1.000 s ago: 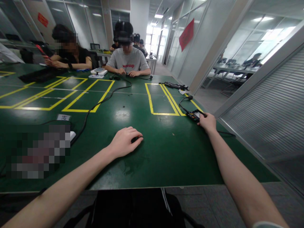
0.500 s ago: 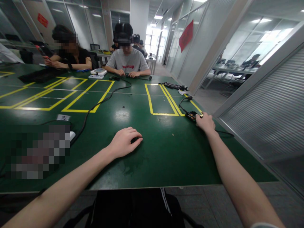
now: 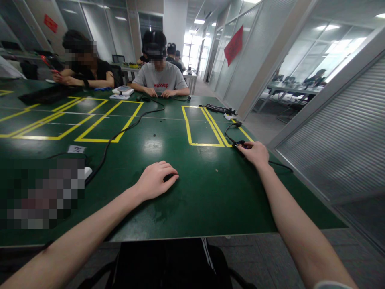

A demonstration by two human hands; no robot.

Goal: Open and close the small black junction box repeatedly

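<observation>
My right hand (image 3: 255,153) is closed over a small black device (image 3: 242,145) with a cable near the table's right edge, covering most of it. My left hand (image 3: 156,179) rests palm down on the green table (image 3: 192,192), fingers curled loosely with a small dark thing under the fingertips that I cannot make out. The device's black cable (image 3: 230,130) loops away toward the yellow tape rectangle (image 3: 201,126).
Two people sit at the far side, one in a grey shirt (image 3: 159,80), one in black (image 3: 87,72). A long black cable (image 3: 120,132) crosses the table. A black tool (image 3: 218,108) lies at the far right. A glass partition runs along the right.
My right hand has slid left over the black device, now covering nearly all of it. My left hand has stayed put.
</observation>
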